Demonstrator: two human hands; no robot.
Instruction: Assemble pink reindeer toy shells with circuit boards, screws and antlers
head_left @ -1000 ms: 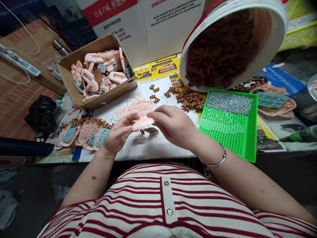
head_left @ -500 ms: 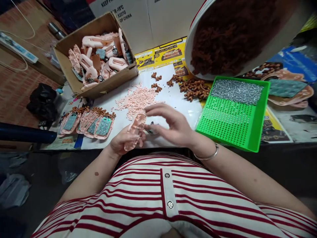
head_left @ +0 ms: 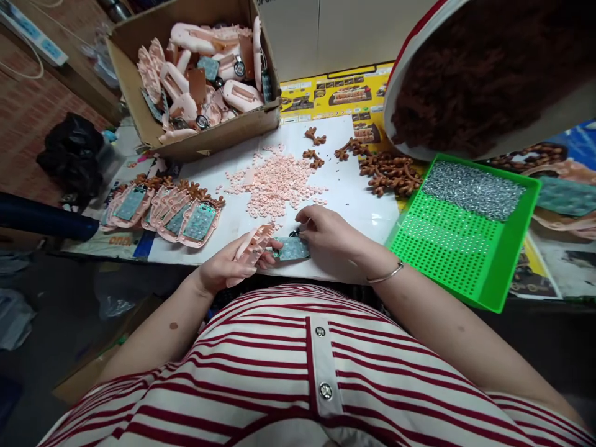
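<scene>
My left hand [head_left: 228, 267] is closed around a pink plastic shell [head_left: 251, 245], holding it tilted at the table's near edge. My right hand [head_left: 328, 233] rests just right of it, fingers curled onto a small green circuit board [head_left: 292, 249] that lies on the white sheet [head_left: 344, 192] between the two hands. A heap of small pink buttons [head_left: 274, 180] lies just beyond the hands.
A cardboard box [head_left: 195, 139] of pink shells and boards stands at the back left. Assembled pink pieces [head_left: 162, 211] lie in a row at left. Brown antler parts [head_left: 388, 174] lie by a tipped white bucket [head_left: 488, 74]. A green perforated tray [head_left: 460, 248] with screws sits right.
The pink shell went from both hands into my left hand alone and came toward the near edge. My right hand dropped onto the green circuit board. The view tilted down.
</scene>
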